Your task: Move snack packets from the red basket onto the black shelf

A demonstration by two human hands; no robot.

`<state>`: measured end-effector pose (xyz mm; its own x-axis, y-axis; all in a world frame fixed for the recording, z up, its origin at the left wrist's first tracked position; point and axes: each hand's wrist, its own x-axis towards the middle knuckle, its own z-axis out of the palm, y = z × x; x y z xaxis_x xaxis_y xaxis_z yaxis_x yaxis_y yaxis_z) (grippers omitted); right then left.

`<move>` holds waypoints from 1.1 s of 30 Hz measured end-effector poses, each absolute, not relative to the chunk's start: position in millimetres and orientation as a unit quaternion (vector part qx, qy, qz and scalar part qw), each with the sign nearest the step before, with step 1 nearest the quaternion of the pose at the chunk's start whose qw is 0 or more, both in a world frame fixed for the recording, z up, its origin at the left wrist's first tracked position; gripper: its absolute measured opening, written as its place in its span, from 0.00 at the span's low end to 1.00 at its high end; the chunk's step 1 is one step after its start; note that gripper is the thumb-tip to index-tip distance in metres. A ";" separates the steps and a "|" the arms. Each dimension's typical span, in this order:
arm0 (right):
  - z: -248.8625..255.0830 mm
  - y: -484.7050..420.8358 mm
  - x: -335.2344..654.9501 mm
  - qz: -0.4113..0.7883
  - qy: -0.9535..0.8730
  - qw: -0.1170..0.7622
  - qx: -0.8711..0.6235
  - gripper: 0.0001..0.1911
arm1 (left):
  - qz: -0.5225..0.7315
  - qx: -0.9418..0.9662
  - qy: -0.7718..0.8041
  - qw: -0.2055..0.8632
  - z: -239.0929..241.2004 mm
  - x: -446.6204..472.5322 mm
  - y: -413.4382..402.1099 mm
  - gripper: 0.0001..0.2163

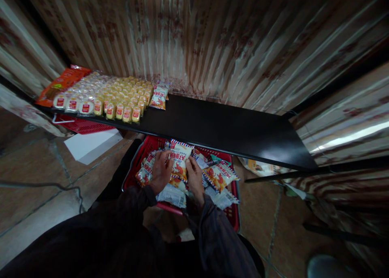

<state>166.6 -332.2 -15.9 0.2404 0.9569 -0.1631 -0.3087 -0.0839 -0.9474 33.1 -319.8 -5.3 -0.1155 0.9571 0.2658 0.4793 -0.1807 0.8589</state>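
Above a red basket [236, 211], a white and orange snack packet [179, 158] with a striped edge is between my two hands. My left hand [162, 172] is closed on its left side, fingers bent against the wrapper. On the right side, my right hand [195, 177] pinches the packet with its thumb on top. More packets of the same kind [220, 176] lie loosely in the basket below, some face up, others with the back showing.
A black shelf [212, 122] crosses in front, above the basket's far edge. Two similar packets [158, 96], rows of small wrapped cakes [127, 97] and an orange bag [62, 85] are on it. A white box [92, 144] lies on the tiled floor. Pleated curtains hang behind.
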 end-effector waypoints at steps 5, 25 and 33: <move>-14.3 -332.3 167.8 0.538 -0.321 0.605 -0.491 0.20 | 0.460 0.632 0.577 0.238 2.6 33.2 -320.3 0.08; -18.9 -333.1 173.2 0.452 -0.405 0.602 -0.519 0.22 | 0.413 0.486 0.540 0.549 21.9 40.1 -326.4 0.19; -14.9 -333.7 172.7 0.398 -0.455 0.583 -0.543 0.22 | 0.390 0.494 0.507 0.589 28.2 36.7 -324.6 0.22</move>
